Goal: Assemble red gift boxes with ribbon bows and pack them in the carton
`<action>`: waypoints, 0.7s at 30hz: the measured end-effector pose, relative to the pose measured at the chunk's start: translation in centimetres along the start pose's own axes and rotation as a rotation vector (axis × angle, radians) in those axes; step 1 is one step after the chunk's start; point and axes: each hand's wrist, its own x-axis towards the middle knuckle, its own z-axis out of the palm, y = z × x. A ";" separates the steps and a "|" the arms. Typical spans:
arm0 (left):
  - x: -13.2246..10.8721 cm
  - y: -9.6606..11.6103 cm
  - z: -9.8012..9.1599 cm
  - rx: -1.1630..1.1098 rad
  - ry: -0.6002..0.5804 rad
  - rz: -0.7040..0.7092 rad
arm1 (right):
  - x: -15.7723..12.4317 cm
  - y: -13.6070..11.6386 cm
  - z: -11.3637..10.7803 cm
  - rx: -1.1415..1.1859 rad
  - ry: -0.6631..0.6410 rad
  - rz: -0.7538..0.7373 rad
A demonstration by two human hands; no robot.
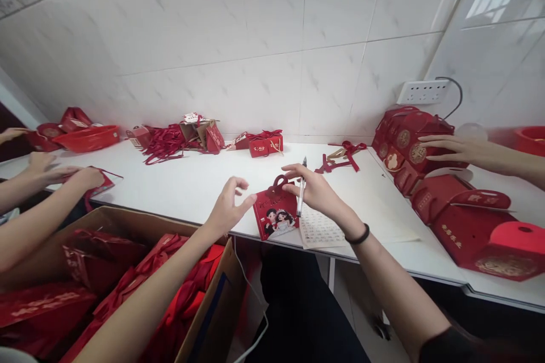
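A small red gift box with a cartoon bride and groom printed on it stands at the table's front edge. Its looped handle rises at the top. My right hand has a pen tucked in it, and its fingers reach over the box's upper right side by the handle. Whether they pinch the handle I cannot tell. To the left, my left hand is open with bent fingers, its thumb close to the box's upper left corner. A sheet with handwriting lies under my right wrist.
A cardboard box full of red bags sits below at left. Red boxes are stacked at right, near another person's hand. Other hands work at left. Ribbons and a red box lie along the wall.
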 end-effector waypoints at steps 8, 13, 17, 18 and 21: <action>-0.5 2.6 4.0 0.053 -0.026 -0.009 | -1.2 -1.9 1.7 -0.201 0.314 0.097; -2.6 4.4 4.1 -0.240 -0.321 0.133 | -4.4 -2.2 2.4 0.029 0.097 0.172; -1.6 2.9 2.8 -0.147 -0.026 0.246 | -4.6 -1.0 2.1 0.111 0.148 0.109; -1.0 2.4 2.6 -0.094 0.094 0.273 | -4.5 -0.6 2.0 0.128 0.149 0.094; 0.7 1.3 2.6 -0.138 0.102 0.249 | -4.1 0.0 2.1 0.163 0.120 0.061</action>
